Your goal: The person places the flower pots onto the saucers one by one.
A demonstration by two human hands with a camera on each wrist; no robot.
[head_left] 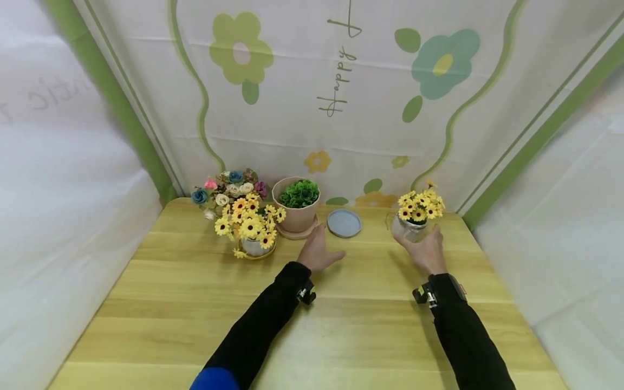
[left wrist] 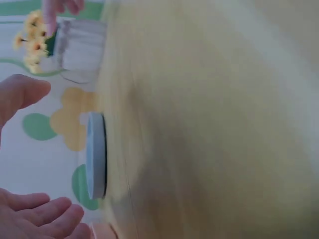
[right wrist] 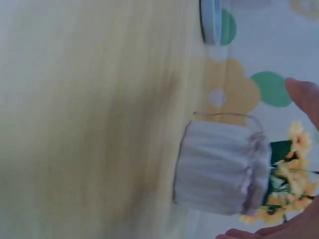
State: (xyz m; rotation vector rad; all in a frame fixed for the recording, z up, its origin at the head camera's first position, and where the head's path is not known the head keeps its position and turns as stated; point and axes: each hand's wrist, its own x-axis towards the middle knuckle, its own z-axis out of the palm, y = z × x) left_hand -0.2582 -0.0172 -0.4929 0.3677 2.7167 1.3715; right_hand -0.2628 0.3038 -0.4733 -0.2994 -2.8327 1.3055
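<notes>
A small glass jar (head_left: pixel 411 228) of yellow flowers (head_left: pixel 421 205) stands on the wooden table (head_left: pixel 341 330) at the back right. My right hand (head_left: pixel 419 241) sits just in front of it, thumb and fingers spread to either side; the right wrist view shows the jar (right wrist: pixel 219 167) upright, with a gap to the thumb (right wrist: pixel 304 94). My left hand (head_left: pixel 327 242) hovers open, with nothing in it, between a pink pot (head_left: pixel 296 214) of green leaves and a round blue saucer (head_left: pixel 344 222). In the left wrist view, the saucer (left wrist: pixel 96 154) lies flat just beyond the left hand's fingers (left wrist: pixel 40 214).
A pot of yellow daisies (head_left: pixel 248 222) and a bunch of mixed roses (head_left: pixel 229 187) stand at the back left. A flower-print cloth (head_left: pixel 341 108) hangs behind the table, with white sheets on both sides. Bare wood stretches toward the table's near edge.
</notes>
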